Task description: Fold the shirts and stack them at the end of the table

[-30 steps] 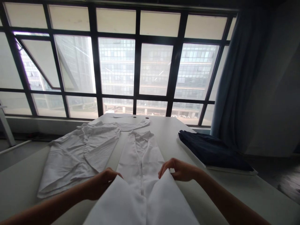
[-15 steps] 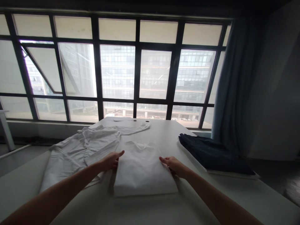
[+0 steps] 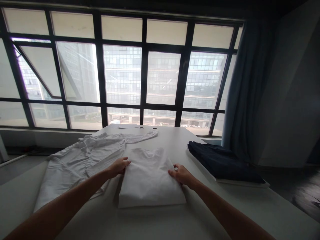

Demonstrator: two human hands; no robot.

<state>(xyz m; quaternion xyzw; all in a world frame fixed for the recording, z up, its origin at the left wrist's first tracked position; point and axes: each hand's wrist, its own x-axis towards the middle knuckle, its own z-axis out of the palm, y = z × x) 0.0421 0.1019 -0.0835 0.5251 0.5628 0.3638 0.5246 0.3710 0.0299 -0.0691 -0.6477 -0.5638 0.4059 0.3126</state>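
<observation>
A white shirt (image 3: 152,181), folded into a flat rectangle, lies in front of me on the white table. Its collar end points toward the window. My left hand (image 3: 119,166) grips its left edge, thumb on top and the other fingers partly hidden. On the opposite edge, my right hand (image 3: 182,175) pinches the cloth between thumb and fingers. Just left of the folded shirt, a second white shirt (image 3: 82,163) is spread out, wrinkled, with one sleeve reaching toward the far end; my left forearm passes over it.
The white table (image 3: 170,136) runs toward a large window with black frames. On its right side a dark navy folded garment (image 3: 222,163) rests on a pale flat layer. Two dark round holes show at the far edge. A blue-grey curtain (image 3: 240,93) hangs at the right.
My view has shifted slightly, moving the whole scene a little left in the picture. Both hands stay at the folded shirt's sides, and its upper part looks slightly more rumpled.
</observation>
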